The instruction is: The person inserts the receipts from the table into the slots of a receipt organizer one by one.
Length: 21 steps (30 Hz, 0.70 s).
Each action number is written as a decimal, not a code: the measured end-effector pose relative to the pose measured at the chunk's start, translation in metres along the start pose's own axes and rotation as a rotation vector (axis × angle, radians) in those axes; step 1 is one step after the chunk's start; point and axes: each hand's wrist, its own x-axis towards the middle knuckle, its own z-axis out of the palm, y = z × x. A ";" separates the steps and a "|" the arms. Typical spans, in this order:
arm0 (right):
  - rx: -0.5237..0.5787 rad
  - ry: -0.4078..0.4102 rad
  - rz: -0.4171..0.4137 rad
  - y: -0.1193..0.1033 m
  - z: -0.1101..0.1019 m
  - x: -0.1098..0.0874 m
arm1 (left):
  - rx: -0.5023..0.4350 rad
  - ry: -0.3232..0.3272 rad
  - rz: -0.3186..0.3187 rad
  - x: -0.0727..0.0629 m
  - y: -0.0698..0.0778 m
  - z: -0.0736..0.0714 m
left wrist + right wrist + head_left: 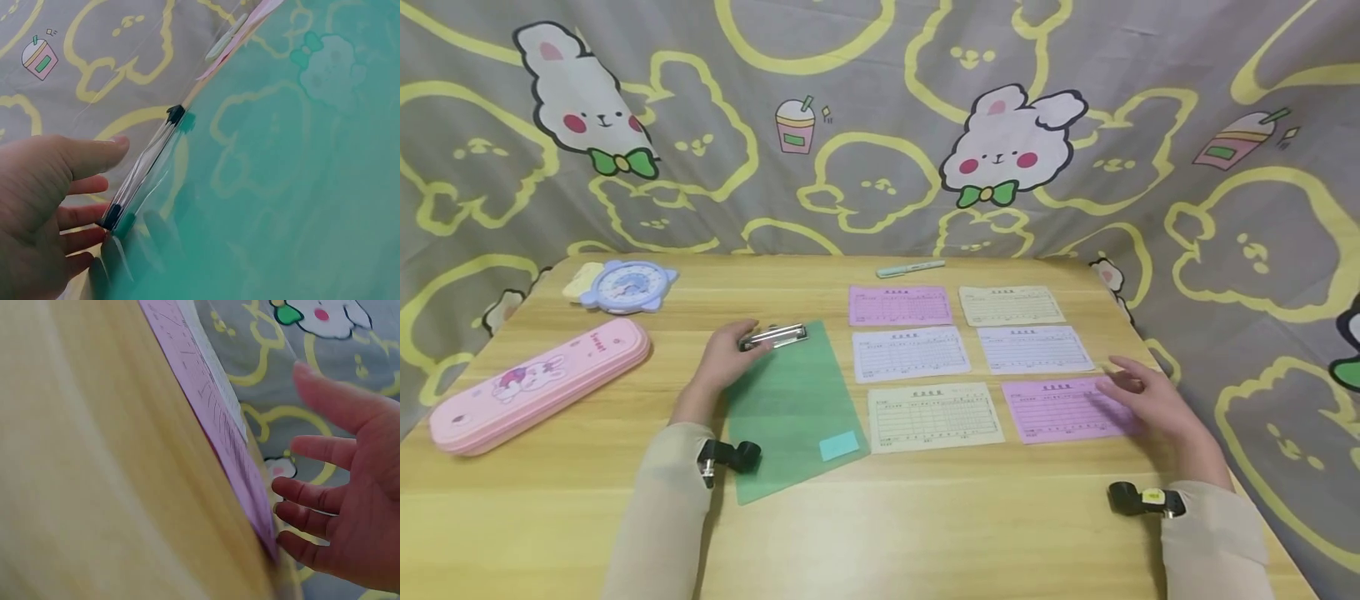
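A green translucent clipboard lies on the table, a small blue sticky note near its lower right corner. My left hand is at the clipboard's upper left corner, beside the metal clip. In the left wrist view the thumb stands apart from the clip, and some fingertips are close to its end; whether they touch it I cannot tell. My right hand is at the right end of a pink-purple form slip. Its fingers are spread and loosely bent, holding nothing.
Several other printed slips lie in two columns, including a white slip and a cream slip. A pale green pen lies behind them. At left are a pink pencil case and a blue clock-shaped item. A patterned curtain hangs behind.
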 end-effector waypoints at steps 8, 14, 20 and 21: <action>0.018 0.033 -0.045 0.019 0.000 -0.005 | 0.080 0.079 0.016 -0.001 -0.001 0.012; -0.046 -0.024 -0.042 0.022 0.001 -0.005 | 0.077 0.108 -0.016 -0.003 -0.003 0.016; -0.097 -0.050 -0.137 0.022 0.003 -0.003 | 0.119 0.129 -0.009 -0.002 -0.005 0.018; -0.098 -0.058 -0.141 0.022 0.003 -0.002 | 0.128 0.131 -0.007 -0.001 -0.006 0.018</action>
